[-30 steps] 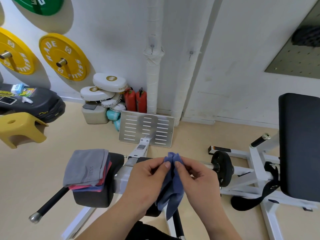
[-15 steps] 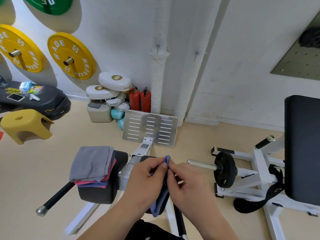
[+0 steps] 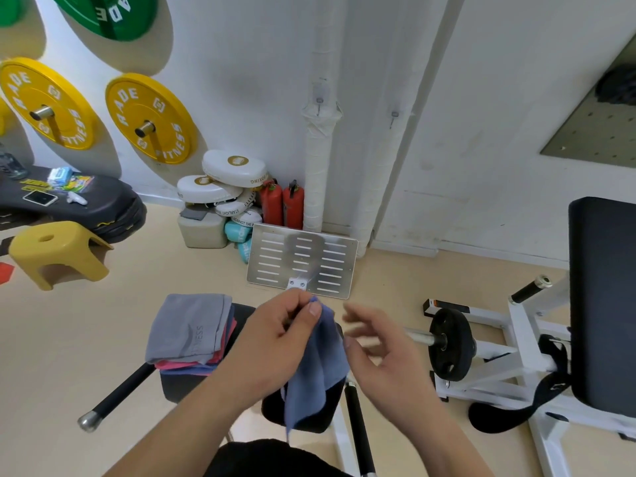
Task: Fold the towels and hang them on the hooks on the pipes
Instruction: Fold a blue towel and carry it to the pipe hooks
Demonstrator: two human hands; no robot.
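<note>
yellow stool [image 3: 58,253]: on the floor, far left

stack of folded towels [image 3: 189,328]: grey one on top, lying on a black pad [image 3: 179,387] of the gym machine, just left of the hands

left hand [image 3: 275,339]: thumb and forefinger pinch the top corner of the blue towel [image 3: 316,370]; the other fingers [image 3: 292,306] are curled. the towel hangs below the pinch, between the two hands

right hand [image 3: 385,352]: just right of the towel, fingers spread and loosely bent, holding nothing; motion blur hides whether it touches the cloth

two white pipes [image 3: 318,160]: upright against the wall behind, each with a hook [image 3: 320,102], well apart from the towel

black weight plate [image 3: 449,344]: on a bar, right of the hands
</note>
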